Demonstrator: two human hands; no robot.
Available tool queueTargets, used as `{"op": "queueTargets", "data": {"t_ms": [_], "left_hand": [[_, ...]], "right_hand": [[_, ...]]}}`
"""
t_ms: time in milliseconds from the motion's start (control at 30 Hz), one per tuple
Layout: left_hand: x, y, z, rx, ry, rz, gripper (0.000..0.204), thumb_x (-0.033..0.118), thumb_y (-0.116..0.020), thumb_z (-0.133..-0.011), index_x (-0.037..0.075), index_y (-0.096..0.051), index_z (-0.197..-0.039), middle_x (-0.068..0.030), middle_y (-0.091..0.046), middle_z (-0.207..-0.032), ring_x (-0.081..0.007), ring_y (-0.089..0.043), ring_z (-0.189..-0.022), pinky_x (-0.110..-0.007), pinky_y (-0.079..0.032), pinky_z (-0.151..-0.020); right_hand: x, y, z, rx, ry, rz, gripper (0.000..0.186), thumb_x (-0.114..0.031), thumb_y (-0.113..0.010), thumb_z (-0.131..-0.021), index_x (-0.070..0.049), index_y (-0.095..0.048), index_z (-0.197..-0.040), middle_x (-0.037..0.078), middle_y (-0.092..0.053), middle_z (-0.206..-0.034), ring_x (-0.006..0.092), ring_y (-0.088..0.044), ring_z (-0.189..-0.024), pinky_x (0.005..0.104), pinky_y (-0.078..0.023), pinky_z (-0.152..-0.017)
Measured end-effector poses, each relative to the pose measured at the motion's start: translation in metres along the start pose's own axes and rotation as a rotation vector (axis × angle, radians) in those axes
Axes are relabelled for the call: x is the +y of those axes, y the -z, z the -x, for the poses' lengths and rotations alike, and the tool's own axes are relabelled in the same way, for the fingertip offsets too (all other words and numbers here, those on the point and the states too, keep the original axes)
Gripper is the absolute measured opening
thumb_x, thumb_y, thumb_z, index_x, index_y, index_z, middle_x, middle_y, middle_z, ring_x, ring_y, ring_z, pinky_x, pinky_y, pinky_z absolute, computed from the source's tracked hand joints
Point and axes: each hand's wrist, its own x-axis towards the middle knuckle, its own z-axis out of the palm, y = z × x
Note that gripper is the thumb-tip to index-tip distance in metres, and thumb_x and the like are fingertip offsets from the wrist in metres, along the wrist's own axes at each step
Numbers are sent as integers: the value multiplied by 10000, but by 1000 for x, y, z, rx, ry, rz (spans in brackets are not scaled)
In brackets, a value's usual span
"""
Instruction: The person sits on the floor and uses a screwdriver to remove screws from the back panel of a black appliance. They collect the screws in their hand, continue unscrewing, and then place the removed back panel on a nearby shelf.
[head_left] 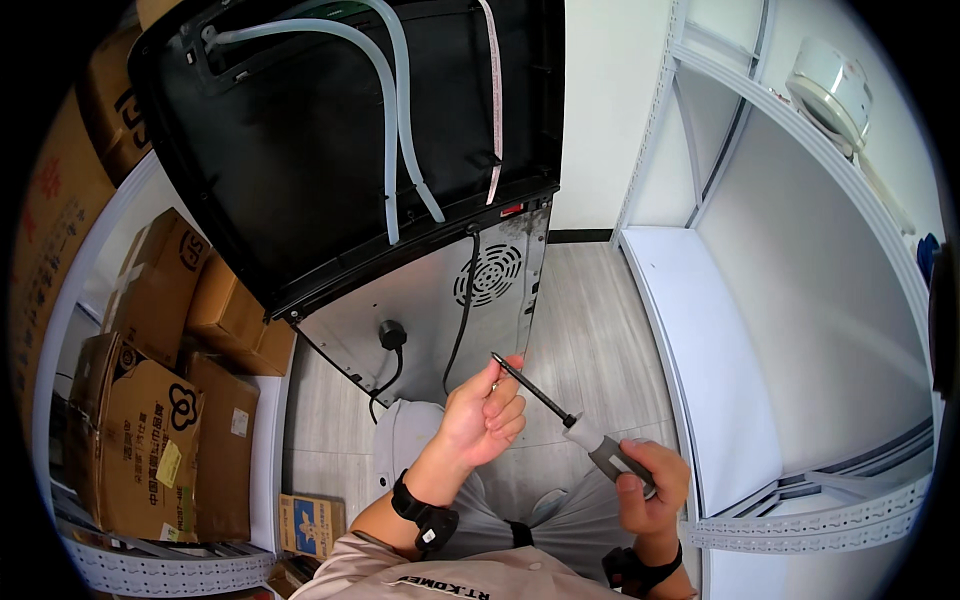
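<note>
My right hand grips the grey handle of a screwdriver, its dark shaft slanting up and left. The tip reaches the thumb and forefinger of my left hand. Those left fingers are curled and pinched together by the tip; anything small between them is too hidden to make out. In front of my hands stands a tall appliance with a grey metal back panel and a black hollow upper part. Pale translucent hoses hang over the black part, and a pinkish strip runs beside them.
Several cardboard boxes fill a white shelf on the left. A small box is low beside it. To the right is a white shelving rack. A black cable and a round black fitting are on the panel, above a grey floor.
</note>
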Motion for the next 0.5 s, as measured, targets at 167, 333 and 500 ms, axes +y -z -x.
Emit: {"op": "queueTargets", "data": {"t_ms": [167, 333, 500], "left_hand": [[-2, -3, -1, 110, 12, -28, 278, 163, -400, -977, 96, -547, -1203, 15, -432, -679, -117, -377, -545, -265, -327, -503], [-5, -5, -1, 144, 12, 3, 243, 129, -424, -950, 88, -553, -1151, -9, -446, -738, -124, -401, -604, -271, -337, -545], [-4, 2, -1, 114, -38, 80, 155, 157, -461, -991, 80, -562, -1080, 5, -450, -757, -94, -396, -604, -235, -320, -533]], "right_hand": [[8, -4, 3, -16, -35, -47, 269, -155, -678, -792, 15, -672, -1000, 117, -578, -647, 241, -525, -512, 321, -386, -485], [10, -7, 3, -15, -42, -52, 263, -154, -670, -800, 13, -668, -1003, 109, -554, -615, 229, -492, -481, 323, -362, -471], [9, -8, 5, -64, -81, -78, 262, -151, -662, -805, 15, -664, -1008, 105, -546, -601, 223, -487, -465, 317, -355, -457]]}}
